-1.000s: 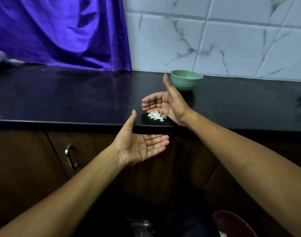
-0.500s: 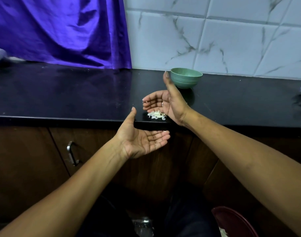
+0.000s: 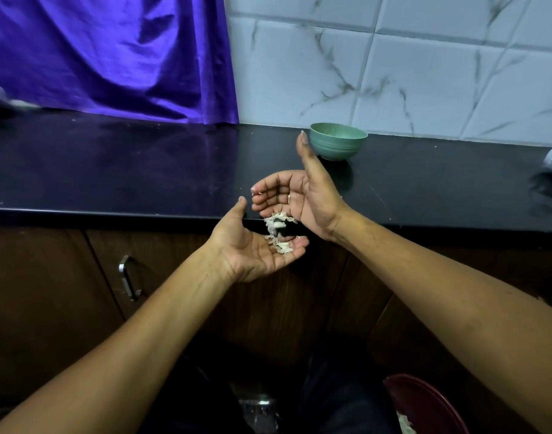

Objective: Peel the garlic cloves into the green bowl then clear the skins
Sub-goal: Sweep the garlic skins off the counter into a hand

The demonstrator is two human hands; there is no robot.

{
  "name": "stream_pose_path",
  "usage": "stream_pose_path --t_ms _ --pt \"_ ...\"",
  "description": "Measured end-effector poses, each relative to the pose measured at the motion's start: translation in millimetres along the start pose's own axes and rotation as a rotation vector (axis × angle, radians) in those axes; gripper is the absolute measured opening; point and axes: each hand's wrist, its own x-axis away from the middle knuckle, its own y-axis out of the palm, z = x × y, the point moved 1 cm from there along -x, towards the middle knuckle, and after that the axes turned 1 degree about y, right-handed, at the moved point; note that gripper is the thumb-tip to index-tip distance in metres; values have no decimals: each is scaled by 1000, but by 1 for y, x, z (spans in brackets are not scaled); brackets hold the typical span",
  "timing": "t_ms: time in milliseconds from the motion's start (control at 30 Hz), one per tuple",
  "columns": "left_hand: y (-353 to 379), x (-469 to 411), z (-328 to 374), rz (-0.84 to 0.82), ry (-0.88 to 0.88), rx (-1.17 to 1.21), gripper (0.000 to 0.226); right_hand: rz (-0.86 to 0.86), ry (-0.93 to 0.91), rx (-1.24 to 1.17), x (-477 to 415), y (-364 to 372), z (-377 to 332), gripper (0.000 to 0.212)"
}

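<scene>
Right hand point(image 3: 303, 198), loosely cupped, is touching skins point(image 3: 276, 223) at the table's point(image 3: 143, 170) front edge. Left hand point(image 3: 252, 256), flat palm up, is carrying some below.

Both forearms point(image 3: 143, 324) were bare. The right grip point(image 3: 296, 198) wore a thin silver ring point(image 3: 289, 198) (which finger was unclear); dark trousers point(image 3: 331, 389) showed below the counter point(image 3: 111, 170).

Skins point(image 3: 276, 225) now spilling into left hand point(image 3: 252, 255)
</scene>
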Motion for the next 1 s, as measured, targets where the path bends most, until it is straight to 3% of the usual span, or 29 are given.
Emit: stream_pose_path --t_ms 300,467,633,733,1000 --pt "1 1 -1 9 19 -17 104 -26 -40 -100 3 -5 -15 106" --pt "0 1 -2 21 29 -45 98 222 -137 -180 -12 -34 -25 98" --pt "1 2 -3 36 32 -57 98 462 -56 -1 -31 -65 -21 93" --pt "0 2 -4 44 36 -68 101 409 20 59 -42 -55 -13 94" --pt "-2 5 -3 13 44 -74 102 55 25 64 -21 -15 2 106"
